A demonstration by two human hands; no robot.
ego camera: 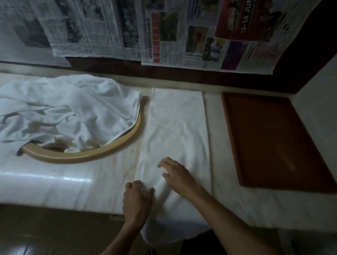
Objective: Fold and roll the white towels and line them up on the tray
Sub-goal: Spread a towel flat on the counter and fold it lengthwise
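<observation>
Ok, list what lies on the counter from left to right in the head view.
Heap of loose white towels over a beige curved rim → folded white towel laid out flat, with the left hand and right hand on its near end → brown tray, nothing on it.

1. A washroom or back-of-house linen corner, it looks: a pale marble counter with a beige basin rim.
2. Newspaper sheets cover the wall above.
3. Tiled floor below.
</observation>
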